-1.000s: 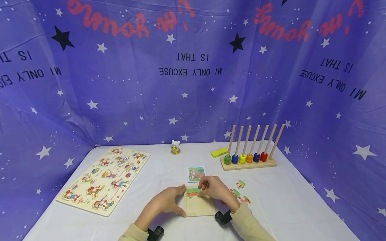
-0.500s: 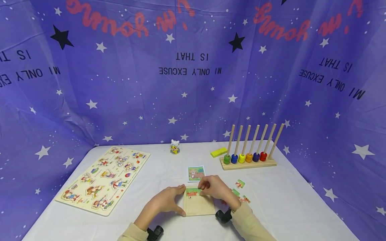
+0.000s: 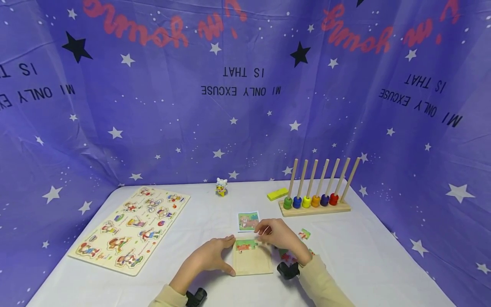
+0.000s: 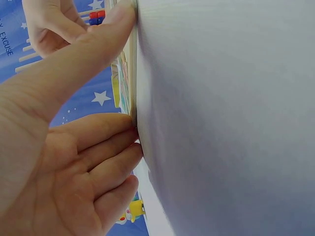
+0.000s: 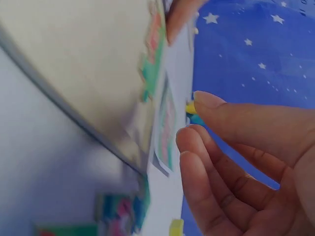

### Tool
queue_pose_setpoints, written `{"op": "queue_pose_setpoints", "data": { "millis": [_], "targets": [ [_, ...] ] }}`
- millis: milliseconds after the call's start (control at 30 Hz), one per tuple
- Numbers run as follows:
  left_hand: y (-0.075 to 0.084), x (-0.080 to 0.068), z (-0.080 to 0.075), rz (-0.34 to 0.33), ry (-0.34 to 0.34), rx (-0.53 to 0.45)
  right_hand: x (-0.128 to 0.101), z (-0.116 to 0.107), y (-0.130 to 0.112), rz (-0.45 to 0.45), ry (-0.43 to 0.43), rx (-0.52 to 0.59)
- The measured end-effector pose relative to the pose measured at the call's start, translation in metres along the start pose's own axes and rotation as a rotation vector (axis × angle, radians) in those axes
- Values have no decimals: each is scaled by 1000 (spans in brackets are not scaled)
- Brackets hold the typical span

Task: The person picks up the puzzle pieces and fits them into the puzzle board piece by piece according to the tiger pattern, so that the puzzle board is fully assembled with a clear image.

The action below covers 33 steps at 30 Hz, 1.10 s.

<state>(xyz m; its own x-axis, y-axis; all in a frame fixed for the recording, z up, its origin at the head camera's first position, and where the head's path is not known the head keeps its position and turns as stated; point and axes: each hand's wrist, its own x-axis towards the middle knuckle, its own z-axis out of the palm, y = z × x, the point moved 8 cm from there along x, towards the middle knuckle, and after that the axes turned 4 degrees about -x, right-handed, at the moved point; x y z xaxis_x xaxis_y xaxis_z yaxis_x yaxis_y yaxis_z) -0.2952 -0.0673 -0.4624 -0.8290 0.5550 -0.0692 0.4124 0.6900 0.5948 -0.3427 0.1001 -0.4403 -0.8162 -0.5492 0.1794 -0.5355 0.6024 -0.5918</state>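
Observation:
A shallow wooden puzzle tray (image 3: 253, 264) lies near the front of the table. Joined puzzle pieces (image 3: 245, 245) in green and orange-red fill its far left corner. My left hand (image 3: 211, 255) steadies the tray's left side, thumb at the near corner and fairly straight fingers at the far one. Over the far right corner hovers my right hand (image 3: 281, 236), its fingers loosely bent; the right wrist view shows a gap between thumb and fingertips (image 5: 209, 100), with nothing in it. Loose puzzle pieces (image 3: 304, 234) lie to the right, partly hidden by that hand.
Just behind the tray is a picture card (image 3: 248, 221). A large wooden peg puzzle board (image 3: 132, 228) lies at left. At back right stand a bead rack (image 3: 316, 207) and a yellow block (image 3: 277, 194). A small figurine (image 3: 221, 187) is at the back edge.
My right hand has lifted away from the pieces in the tray, moving slightly right and back, so their right end now shows. My left hand stays in place.

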Motion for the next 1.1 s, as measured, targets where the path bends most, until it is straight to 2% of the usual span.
{"op": "queue_pose_setpoints", "data": {
  "millis": [233, 433, 833, 1100],
  "targets": [
    [-4, -1, 1, -14, 3, -14, -4, -21, 8, 2, 52, -21],
    [-4, -2, 1, -2, 7, -19, -7, -30, 16, 27, 72, -53],
    [-3, -1, 2, 6, 15, -8, -8, -20, 44, 99, 51, -64],
    [-1, -1, 1, 12, 19, -11, -8, -13, 48, 147, 34, -96]
  ]
}}
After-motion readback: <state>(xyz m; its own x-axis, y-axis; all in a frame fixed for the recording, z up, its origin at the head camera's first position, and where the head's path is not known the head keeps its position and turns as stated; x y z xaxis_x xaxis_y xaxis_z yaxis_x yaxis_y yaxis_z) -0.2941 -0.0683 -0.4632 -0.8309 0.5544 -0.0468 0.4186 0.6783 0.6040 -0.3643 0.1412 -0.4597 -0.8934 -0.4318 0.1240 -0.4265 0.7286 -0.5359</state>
